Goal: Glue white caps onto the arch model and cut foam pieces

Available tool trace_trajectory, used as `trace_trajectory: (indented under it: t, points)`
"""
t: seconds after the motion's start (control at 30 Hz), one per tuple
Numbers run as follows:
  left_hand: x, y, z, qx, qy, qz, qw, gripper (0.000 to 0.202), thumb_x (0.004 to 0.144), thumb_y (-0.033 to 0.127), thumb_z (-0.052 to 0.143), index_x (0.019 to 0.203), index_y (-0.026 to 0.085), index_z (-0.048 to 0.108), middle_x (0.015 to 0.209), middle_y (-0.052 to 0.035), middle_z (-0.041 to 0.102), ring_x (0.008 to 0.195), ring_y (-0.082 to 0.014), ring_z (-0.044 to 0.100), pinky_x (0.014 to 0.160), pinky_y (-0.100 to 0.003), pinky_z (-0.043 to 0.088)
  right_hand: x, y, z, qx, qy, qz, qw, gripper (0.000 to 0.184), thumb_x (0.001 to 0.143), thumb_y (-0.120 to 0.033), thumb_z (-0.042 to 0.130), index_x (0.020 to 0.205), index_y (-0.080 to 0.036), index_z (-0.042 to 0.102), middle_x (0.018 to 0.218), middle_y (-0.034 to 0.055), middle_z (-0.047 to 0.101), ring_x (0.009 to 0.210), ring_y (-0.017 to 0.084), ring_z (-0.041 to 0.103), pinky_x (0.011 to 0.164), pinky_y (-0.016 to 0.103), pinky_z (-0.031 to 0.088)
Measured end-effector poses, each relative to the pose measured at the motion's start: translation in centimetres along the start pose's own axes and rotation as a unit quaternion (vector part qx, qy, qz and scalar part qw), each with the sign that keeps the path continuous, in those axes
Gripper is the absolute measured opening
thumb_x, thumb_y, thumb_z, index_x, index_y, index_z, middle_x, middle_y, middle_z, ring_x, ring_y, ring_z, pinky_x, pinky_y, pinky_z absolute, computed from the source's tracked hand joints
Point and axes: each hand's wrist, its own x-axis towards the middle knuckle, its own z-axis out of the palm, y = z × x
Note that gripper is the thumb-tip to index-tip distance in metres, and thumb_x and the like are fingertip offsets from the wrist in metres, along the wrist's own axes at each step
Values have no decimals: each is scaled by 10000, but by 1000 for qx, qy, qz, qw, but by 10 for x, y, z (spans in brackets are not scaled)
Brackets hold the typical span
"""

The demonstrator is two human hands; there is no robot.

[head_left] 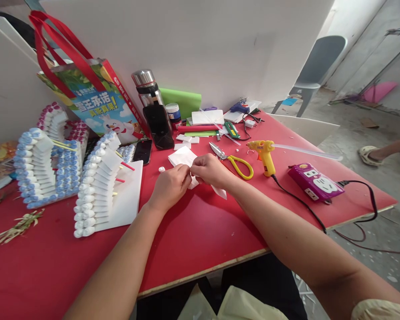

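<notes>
My left hand (171, 184) and my right hand (211, 171) meet over the red table, fingertips pinched together. Between them they grip a thin white paper strip (194, 182), partly hidden by the fingers; a white end (220, 192) sticks out below my right hand. Just behind lies a flat white paper stack (182, 155). A small white rolled bud (162, 169) rests left of it. To the left stands a curved form covered with white buds (88, 202), on a white board (130, 202). Scissors with yellow handles (242, 168) lie right of my right hand.
A yellow glue gun (266, 155) and a purple power strip (315, 182) with cords are at right. Blue-and-white bud forms (31, 164), a phone (142, 151), a printed bag (103, 104) and a thermos (146, 86) stand left and behind. A person's foot shows far right.
</notes>
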Motion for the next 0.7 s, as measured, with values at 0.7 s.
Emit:
trace_trajectory:
  t: [0.7]
  points:
    - [7,-10,-8,-719,-149,-345,585,268,917,308,470,742,136,580,601,-77,647,317,-66,427,319,-173,215,-5,-2,1,-182,55,-134,973,183,857,-216,525,758,-183,674,605,-4,571,531,108,413,539,238,266]
